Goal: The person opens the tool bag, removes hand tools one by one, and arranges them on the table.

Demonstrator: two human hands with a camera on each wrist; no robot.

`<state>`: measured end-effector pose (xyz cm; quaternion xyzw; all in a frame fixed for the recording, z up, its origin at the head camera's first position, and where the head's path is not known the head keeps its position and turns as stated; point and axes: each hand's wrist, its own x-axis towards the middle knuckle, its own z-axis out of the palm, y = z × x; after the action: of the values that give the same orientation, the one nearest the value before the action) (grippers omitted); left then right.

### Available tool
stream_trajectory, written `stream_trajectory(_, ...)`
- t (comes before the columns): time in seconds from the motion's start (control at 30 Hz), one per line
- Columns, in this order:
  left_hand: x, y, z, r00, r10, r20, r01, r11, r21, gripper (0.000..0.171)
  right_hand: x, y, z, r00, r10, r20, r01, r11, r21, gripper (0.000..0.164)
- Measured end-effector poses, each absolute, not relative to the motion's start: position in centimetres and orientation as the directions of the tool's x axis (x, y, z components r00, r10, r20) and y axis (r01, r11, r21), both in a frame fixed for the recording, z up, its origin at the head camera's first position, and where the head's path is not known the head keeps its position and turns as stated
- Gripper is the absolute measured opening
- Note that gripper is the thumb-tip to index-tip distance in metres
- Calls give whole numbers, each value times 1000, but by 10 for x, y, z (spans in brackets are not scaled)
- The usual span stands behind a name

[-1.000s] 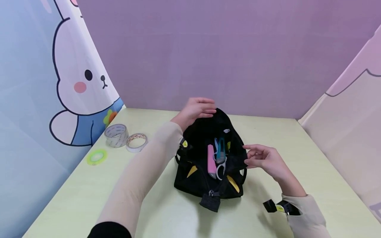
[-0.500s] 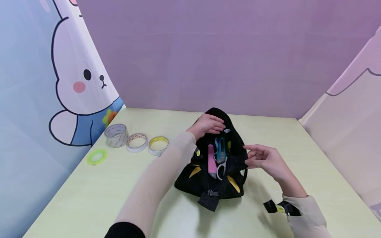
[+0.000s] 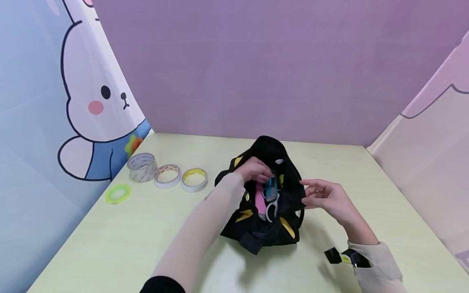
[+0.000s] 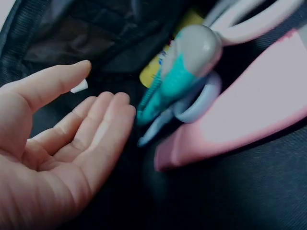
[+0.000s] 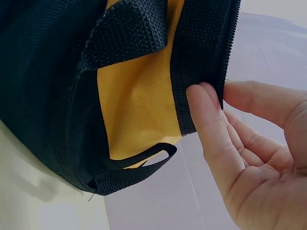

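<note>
A black zip bag (image 3: 270, 147) with yellow patches stands unzipped in the head view. My left hand (image 3: 253, 169) reaches inside it. In the left wrist view that hand (image 4: 72, 148) has relaxed fingers and grips nothing; its fingertips lie beside a teal-and-grey handled tool (image 4: 184, 72), contact unclear. Scissors with pale handles (image 3: 272, 211), a long pink object (image 3: 259, 201) and a yellow object (image 4: 151, 72) also lie in the bag. My right hand (image 3: 327, 198) pinches the bag's right edge between thumb and finger, beside the zip teeth (image 5: 230, 45) in the right wrist view.
At the left of the table (image 3: 146, 244) are a wide clear tape roll (image 3: 142, 173), two narrower white tape rolls (image 3: 167, 183), (image 3: 195, 187) and a flat green roll (image 3: 118, 194). A purple partition (image 3: 256, 73) stands behind.
My left hand has moved from the bag's far left edge down into it, uncovering a tape roll. The bag's left side has shifted slightly. The right hand keeps its pinch almost unmoved.
</note>
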<state>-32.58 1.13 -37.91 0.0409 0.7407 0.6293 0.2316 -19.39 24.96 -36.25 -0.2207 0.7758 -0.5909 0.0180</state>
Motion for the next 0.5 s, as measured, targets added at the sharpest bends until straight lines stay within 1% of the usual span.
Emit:
stream_trajectory(0.03,-326,11,-382,-886,351,-302,-234,225,946,6,-194,250,-363,-902,-365,232,-320,205,-925,46)
stream_trajectory(0.07,-327,10,-385,-883,350,-312,-234,247,940,5,-194,250,-363,-902,-365,230,-319,205,-925,46)
stream_trajectory(0.1,-327,10,-387,-878,352,-325,-236,272,933,11,-194,250,-363,-902,-366,229,-318,205,-926,47)
stream_trajectory(0.17,-326,10,-389,-865,359,-351,-238,324,916,16,-194,250,-362,-902,-366,229,-318,207,-925,46)
stream_trajectory(0.3,-324,10,-394,-837,387,-387,-235,383,893,19,-193,249,-362,-902,-365,230,-320,206,-925,46)
stream_trajectory(0.37,-322,11,-396,-832,391,-393,-232,398,887,22,-193,249,-362,-901,-366,232,-320,204,-925,46)
stream_trajectory(0.5,-317,14,-399,-841,381,-383,-204,432,878,32,-193,249,-362,-900,-368,233,-321,200,-926,46)
